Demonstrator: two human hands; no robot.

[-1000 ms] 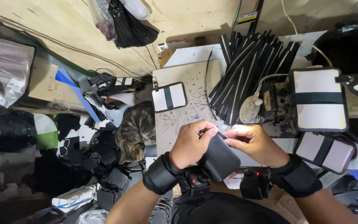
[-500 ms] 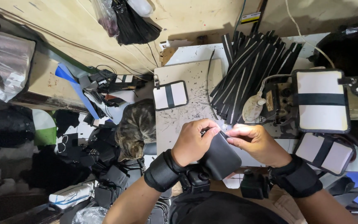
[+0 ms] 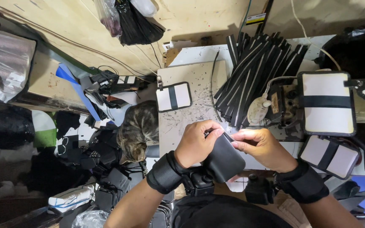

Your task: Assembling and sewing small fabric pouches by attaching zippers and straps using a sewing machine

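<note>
Black pouch (image 3: 224, 160) held over near edge of worktable (image 3: 191, 122), between both hands. Left hand (image 3: 197, 143) grasps its upper left side, thumb and fingers closed on the top edge. Right hand (image 3: 260, 147) pinches the top edge at the zipper end, fingertips together. Black wrist straps on both arms. Behind: white rectangular pouch with black band (image 3: 173, 96) flat on table; pile of black zipper strips (image 3: 254, 71) right of it. Small yellow-and-white label (image 3: 256, 18) on back wall. Cat (image 3: 138, 131) lying left of table.
</note>
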